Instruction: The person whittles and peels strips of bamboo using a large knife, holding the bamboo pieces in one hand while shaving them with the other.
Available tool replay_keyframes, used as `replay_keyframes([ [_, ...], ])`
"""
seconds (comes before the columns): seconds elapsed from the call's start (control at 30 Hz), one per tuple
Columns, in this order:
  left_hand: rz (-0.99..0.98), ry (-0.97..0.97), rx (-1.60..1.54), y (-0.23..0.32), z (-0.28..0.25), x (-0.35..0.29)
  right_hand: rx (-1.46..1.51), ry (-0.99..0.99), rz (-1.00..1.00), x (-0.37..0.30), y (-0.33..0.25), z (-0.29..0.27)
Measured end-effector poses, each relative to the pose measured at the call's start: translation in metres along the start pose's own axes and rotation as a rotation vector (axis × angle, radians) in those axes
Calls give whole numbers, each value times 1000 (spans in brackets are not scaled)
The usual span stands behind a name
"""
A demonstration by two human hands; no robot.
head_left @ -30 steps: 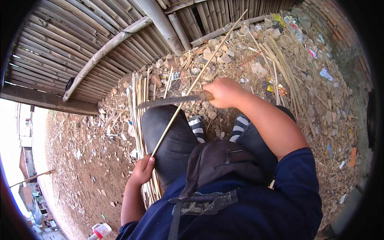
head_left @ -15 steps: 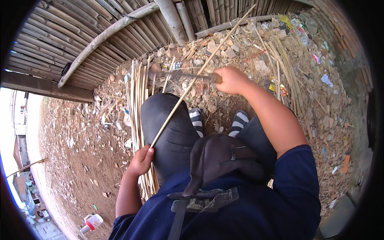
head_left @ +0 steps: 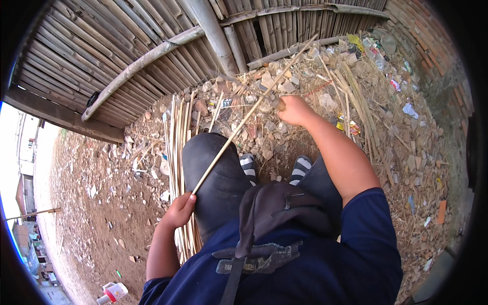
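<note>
A long, thin bamboo stick [head_left: 240, 128] slants across my left thigh, its far end up by the bamboo fence. My left hand [head_left: 179, 210] is closed around its near end, thumb along the top. My right hand [head_left: 297, 111] grips the wooden handle of a large knife [head_left: 279, 104], just right of the stick's upper half. The blade hardly shows now; whether it touches the stick I cannot tell. Beside my left leg lies a bundle of split bamboo strips [head_left: 178, 137].
Ahead stands a bamboo fence [head_left: 147, 30] with pole rails; a brick wall [head_left: 432, 40] is on the right. Rubble and litter cover the ground. More bamboo strips [head_left: 362, 104] lie at the right. A white and red container [head_left: 114, 291] lies at lower left.
The knife's dark blade, seen crossing the stick before, has turned or moved so that it barely shows. The view has tilted up slightly. My left hand keeps its hold on the stick.
</note>
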State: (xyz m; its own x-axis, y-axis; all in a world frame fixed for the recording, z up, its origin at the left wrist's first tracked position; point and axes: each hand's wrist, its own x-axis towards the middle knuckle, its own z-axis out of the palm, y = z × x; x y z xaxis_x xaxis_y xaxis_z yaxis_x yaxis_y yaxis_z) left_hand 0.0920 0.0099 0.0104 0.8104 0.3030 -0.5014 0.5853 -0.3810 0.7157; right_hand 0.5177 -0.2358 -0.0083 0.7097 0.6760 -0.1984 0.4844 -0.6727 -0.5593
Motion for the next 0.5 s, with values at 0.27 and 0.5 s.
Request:
replay_keyframes([
  [0.27, -38, -25, -191, -13, 4, 0, -165, -52, -271, -32, -52, -14],
  [0.5, -69, -39, -157, -7, -1, 3, 42, 0, 52, 4, 0, -14],
])
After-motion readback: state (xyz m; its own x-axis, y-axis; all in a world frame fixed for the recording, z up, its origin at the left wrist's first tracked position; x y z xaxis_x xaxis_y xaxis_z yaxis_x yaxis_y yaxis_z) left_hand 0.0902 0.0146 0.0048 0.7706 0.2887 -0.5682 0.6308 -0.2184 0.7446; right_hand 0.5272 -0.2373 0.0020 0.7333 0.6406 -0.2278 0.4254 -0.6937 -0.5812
